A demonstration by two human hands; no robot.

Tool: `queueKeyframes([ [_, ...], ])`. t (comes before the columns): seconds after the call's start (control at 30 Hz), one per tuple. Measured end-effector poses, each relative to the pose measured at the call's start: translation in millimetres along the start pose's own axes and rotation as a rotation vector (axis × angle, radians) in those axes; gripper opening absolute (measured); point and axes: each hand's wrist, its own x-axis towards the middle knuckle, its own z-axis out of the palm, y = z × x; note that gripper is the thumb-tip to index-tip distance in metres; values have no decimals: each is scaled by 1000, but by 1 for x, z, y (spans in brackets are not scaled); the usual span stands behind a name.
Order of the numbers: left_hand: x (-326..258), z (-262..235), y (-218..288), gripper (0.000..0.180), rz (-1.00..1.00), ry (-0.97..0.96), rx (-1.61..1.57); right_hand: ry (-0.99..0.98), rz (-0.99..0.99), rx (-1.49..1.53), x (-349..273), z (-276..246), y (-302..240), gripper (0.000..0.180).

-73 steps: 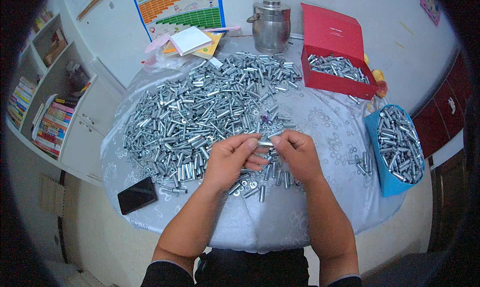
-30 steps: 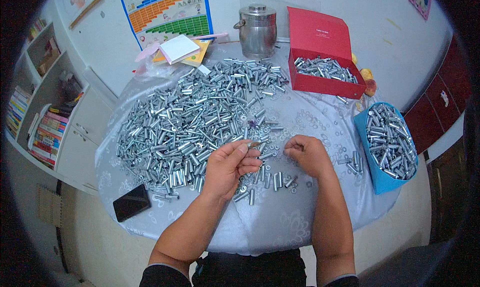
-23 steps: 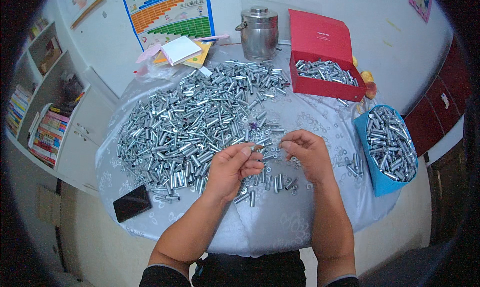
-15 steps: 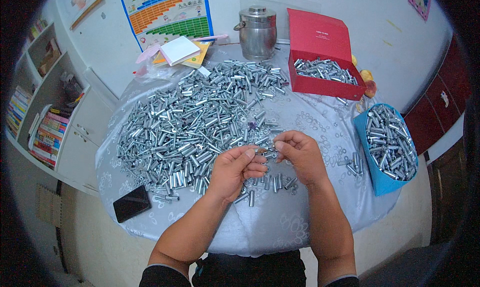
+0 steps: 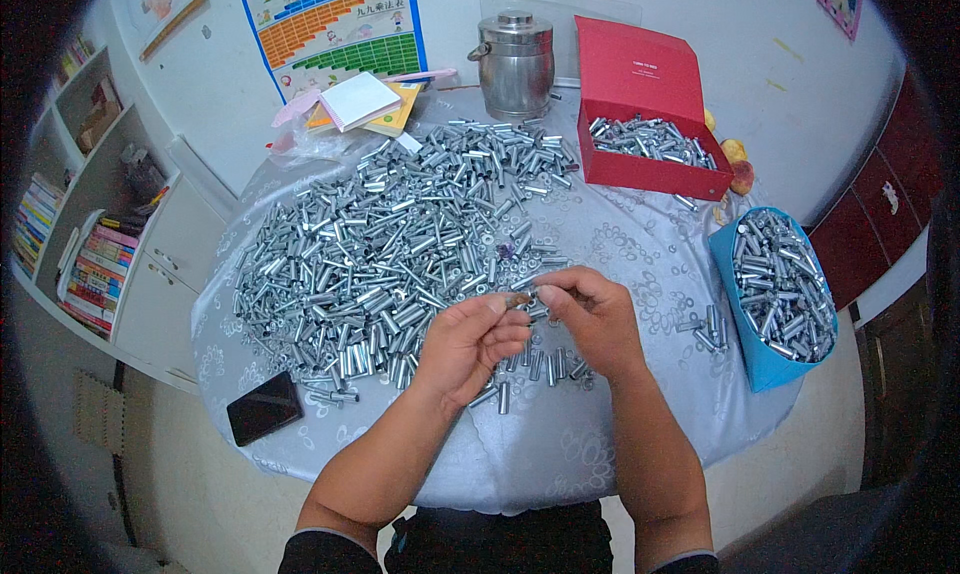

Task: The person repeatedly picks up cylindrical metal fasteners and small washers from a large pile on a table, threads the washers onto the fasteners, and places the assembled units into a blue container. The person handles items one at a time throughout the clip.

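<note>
Over the near edge of a heap of silvery metal tubes, bolts and washers [image 5: 370,244], my two hands meet at the fingertips. My left hand [image 5: 470,344] is palm up, thumb and forefinger closed on a small part that shows only as a brownish tip; its kind is too small to tell. From the right, my right hand [image 5: 596,319] pinches at the same spot, thumb against forefinger. Whatever it holds is mostly hidden by the fingers. Several loose short metal tubes [image 5: 503,398] lie just below the hands on the silvery tablecloth [image 5: 500,464].
At the right stands a blue container [image 5: 745,314] full of metal parts, with a few tubes [image 5: 712,329] beside it. Behind is an open red box [image 5: 655,174] holding more. A steel pot [image 5: 515,69], notebooks [image 5: 360,102] and a black phone [image 5: 264,408] are also on the table.
My right hand has shifted slightly left and in toward my left fingertips, closing the small gap between them. The left hand has barely moved. Heap and containers look the same.
</note>
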Motion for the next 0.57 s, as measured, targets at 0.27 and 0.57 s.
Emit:
queueKeyframes([
  [0.27, 0, 1, -2, 24, -10, 17, 22, -70, -172, -293, -2, -1, 3, 20],
  [0.57, 3, -7, -5, 27, -28, -34, -25, -117, -224, -287, 1, -7, 1, 21],
])
